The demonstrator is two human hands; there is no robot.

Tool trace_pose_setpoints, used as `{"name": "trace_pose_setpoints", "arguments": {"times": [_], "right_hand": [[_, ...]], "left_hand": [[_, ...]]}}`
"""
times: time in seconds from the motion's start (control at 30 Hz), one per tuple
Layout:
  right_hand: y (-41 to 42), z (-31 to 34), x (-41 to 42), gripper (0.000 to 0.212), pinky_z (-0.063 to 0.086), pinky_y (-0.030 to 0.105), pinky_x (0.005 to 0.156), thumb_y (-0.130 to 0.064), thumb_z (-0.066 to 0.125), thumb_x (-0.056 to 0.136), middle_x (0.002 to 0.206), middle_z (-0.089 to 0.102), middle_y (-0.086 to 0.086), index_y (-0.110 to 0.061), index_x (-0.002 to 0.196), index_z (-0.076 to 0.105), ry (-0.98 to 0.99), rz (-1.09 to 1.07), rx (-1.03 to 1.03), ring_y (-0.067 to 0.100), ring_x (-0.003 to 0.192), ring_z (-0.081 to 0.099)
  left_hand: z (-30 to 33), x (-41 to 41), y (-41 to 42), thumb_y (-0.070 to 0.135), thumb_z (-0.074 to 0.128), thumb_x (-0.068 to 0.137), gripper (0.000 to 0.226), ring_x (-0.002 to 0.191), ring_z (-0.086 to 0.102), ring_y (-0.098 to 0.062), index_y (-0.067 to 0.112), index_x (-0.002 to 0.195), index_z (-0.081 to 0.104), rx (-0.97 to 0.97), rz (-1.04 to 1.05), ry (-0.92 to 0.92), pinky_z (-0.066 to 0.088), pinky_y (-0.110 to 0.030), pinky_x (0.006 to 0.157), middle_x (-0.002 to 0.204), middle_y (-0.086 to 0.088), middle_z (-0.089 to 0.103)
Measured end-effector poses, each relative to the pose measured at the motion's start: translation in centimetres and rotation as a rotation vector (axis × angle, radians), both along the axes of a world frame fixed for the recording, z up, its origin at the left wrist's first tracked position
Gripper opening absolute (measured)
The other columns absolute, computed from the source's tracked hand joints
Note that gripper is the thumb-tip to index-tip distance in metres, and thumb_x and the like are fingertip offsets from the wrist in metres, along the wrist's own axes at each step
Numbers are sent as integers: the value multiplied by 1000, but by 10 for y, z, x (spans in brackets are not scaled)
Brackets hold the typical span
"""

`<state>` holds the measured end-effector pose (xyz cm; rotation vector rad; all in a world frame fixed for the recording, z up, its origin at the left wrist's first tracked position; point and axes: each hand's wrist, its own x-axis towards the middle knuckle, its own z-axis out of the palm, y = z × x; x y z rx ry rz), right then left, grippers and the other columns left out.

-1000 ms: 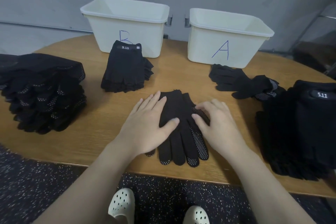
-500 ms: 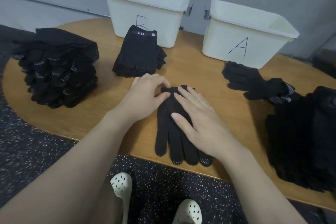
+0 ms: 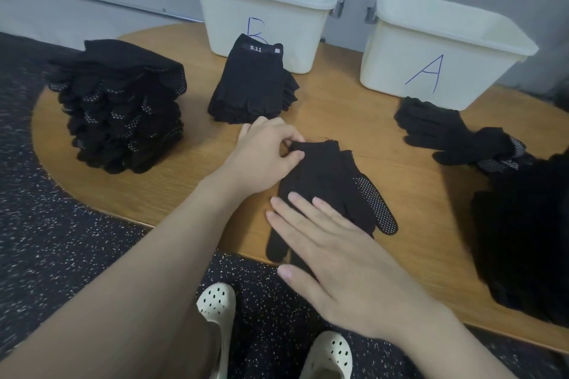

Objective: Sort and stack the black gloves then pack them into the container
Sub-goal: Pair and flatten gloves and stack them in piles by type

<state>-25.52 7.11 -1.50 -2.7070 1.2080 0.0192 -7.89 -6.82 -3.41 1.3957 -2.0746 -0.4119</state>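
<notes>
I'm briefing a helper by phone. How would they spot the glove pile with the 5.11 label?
Find the white bin marked B at the table's back. Directly before it sits a neat fingerless glove stack, the only near-B pile with a white 5.11 tag and no dotted palms.

i see matt black knit cloth gloves (image 3: pixel 326 181) with white rubbery dots, smooth cream plastic bins (image 3: pixel 308 49), a satin wood-grain table (image 3: pixel 191 181), and speckled matt flooring (image 3: pixel 61 240).
</notes>
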Motion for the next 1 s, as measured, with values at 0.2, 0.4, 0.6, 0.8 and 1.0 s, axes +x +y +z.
{"name": "trace_pose_setpoints", "arguments": {"times": [0.2,0.4,0.6,0.8,1.0], "right_hand": [[17,0,10,64,-5,30,127,-56,21,111,172,5,-10,-22,165,19,-68,70,36,3,157,-12],[8,13,-2,65,-2,25,128,-62,10,107,170,4,-20,-32,164,17,-227,-125,93,-9,153,-8],[-17,4,-26,76,-7,25,127,-72,9,99,168,-14,-22,-34,164,0,-115,-375,75,-12,148,-24],[-24,-1,-23,80,-8,28,128,-73,12,98,168,-21,-18,-31,164,-7,-81,-379,78,-7,149,-26],[-34,-2,-20,83,-9,30,128,-76,12,96,169,-19,-15,-32,164,-6,-92,-382,67,-1,152,-24]], "left_hand": [[2,1,4,26,66,98,11,104,50,-14,34,96,59,-12,-32,-9,30,-37,103,98,12,60],[-1,2,5,15,65,97,15,100,51,-8,25,103,56,-46,-50,26,31,-38,108,93,16,56],[0,1,-1,15,57,101,27,103,44,-8,25,124,65,13,-108,-37,26,-35,109,106,14,57],[0,0,-3,32,67,97,3,94,51,-9,35,97,66,16,-51,54,33,-41,105,95,14,61],[6,1,-8,30,68,98,5,95,62,-11,35,97,68,42,39,152,51,-45,97,95,18,68]]}}
